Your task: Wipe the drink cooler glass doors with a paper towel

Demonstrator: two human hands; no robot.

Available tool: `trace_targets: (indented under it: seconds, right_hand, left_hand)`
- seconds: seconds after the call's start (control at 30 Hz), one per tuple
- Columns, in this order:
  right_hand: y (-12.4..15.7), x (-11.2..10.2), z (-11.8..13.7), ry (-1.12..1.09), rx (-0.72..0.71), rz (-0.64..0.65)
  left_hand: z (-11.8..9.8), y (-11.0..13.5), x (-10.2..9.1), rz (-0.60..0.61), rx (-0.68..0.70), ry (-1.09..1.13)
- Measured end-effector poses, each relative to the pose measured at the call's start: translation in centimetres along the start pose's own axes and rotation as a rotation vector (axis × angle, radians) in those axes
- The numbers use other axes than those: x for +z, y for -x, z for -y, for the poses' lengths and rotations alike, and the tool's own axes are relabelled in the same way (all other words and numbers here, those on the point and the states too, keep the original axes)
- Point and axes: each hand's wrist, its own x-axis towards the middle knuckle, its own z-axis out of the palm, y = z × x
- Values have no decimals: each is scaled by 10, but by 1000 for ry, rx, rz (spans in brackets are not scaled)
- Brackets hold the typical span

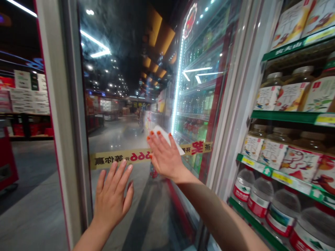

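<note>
My right hand (166, 155) reaches across a glass door (117, 132), its fingers stretched out over a folded white cloth (167, 136). The cloth is held between the hand and the pane; it could also be a paper wipe. Lower and to the left, my left hand (113, 191) is open with its fingers apart and nothing in it. It is over the glass, just below a yellow strip (104, 160) with mirrored lettering. Whether the left fingertips touch the pane I cannot tell.
On the right, fridge shelves (288, 116) hold bottled drinks and large water bottles (280, 211). A pale door frame (56, 104) stands on the left. Boxes (30, 94) and a red cart or stand (7, 157) lie beyond it. Lit shelves (199, 87) show in the glass.
</note>
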Motion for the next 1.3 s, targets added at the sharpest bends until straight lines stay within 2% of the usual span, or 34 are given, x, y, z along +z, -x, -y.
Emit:
trace_targets:
  seconds: [0.03, 0.07, 0.1, 0.13, 0.2, 0.23, 0.27, 0.3, 0.37, 0.43, 0.5, 0.53, 0.6, 0.7, 0.73, 0.8, 0.87, 0.9, 0.97, 1.03, 1.07, 1.1, 1.17, 1.3]
  right_hand:
    - [7, -1, 4, -18, -123, 39]
    - [14, -3, 2, -26, -170, 57]
    - [18, -6, -3, -24, -132, 59]
    - [18, -9, -10, -14, -25, 45]
    - [0, -15, -22, 6, 255, -19]
    - [-16, -17, -22, 6, 345, -51]
    - [-32, -18, -17, -2, 373, -70]
    - [-46, -17, -7, -13, 336, -67]
    - [-58, -13, 22, -43, 99, 21]
    - [-43, -9, 46, -80, -221, 158]
    - [-13, -6, 45, -95, -396, 233]
    - [-1, -6, 34, -84, -381, 224]
    - [5, -9, 1, -23, -169, 133]
    - [-35, -17, -38, 68, 238, -8]
    - [-54, -18, -40, 85, 331, -44]
    - [-88, -17, -23, 99, 417, -93]
    - [-102, -7, 13, 79, 348, -83]
    - [-98, 1, 35, 55, 250, -51]
    - [-71, 17, 72, -5, -34, 17]
    - [-27, 29, 94, -40, -263, 37]
    - [-3, 32, 98, -47, -316, 25]
    - [22, 35, 97, -48, -324, 7]
    - [68, 36, 86, -39, -244, -18]
    - [143, 35, 55, 19, 69, 7]
  left_hand:
    - [2, 0, -4, -4, 10, 23]
    - [4, 1, -8, -6, 21, 33]
    - [6, 1, -12, -10, 26, 31]
    - [8, 1, -14, -19, 25, 23]
    - [9, 0, -14, -39, 1, -4]
    - [9, -1, -13, -51, -16, -20]
    - [9, -1, -10, -64, -32, -37]
    - [9, -1, -8, -72, -42, -51]
    - [11, -1, -3, -76, -31, -59]
    - [15, 1, -1, -73, 5, -43]
    - [19, 2, 0, -76, 43, -38]
    - [20, 2, 0, -92, 54, -40]
    - [21, 0, 1, -128, 61, -49]
    - [19, -4, 3, -169, 60, -52]
    - [18, -5, 3, -175, 62, -49]
    - [17, -6, 3, -189, 66, -38]
    - [16, -6, 3, -186, 67, -32]
    - [16, -6, 3, -183, 68, -31]
    - [17, -5, 3, -186, 70, -32]
    - [18, -4, 3, -187, 71, -32]
    - [18, -3, 2, -183, 72, -32]
    - [19, -3, 1, -174, 73, -32]
    - [19, -2, 0, -156, 80, -30]
    - [17, -1, 0, -131, 59, -32]
